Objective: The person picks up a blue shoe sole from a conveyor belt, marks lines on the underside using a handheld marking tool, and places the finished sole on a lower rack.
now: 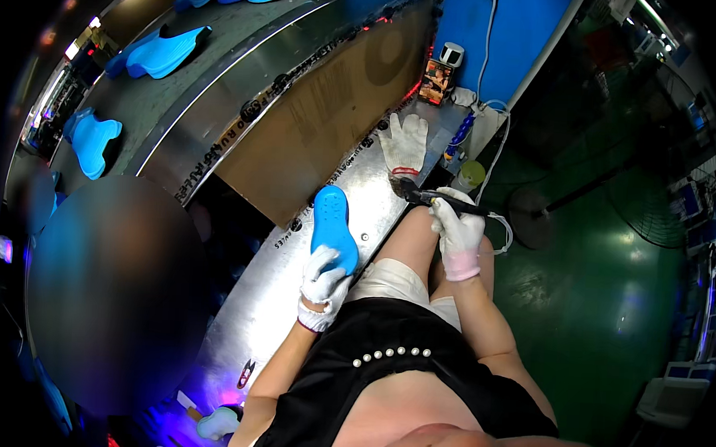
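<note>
Head view: the gloved left hand [324,286] grips the heel end of a blue shoe sole [332,226], held over the edge of the metal table [360,184]. The gloved right hand [457,232] closes around a dark corded hand tool [431,197] above the lap. A spare white glove [405,143] lies on the table, just beyond the tool's tip.

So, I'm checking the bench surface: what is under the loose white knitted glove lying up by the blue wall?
The loose white knitted glove lies flat on the shiny metal bench top. Anything beneath it is hidden.
</note>
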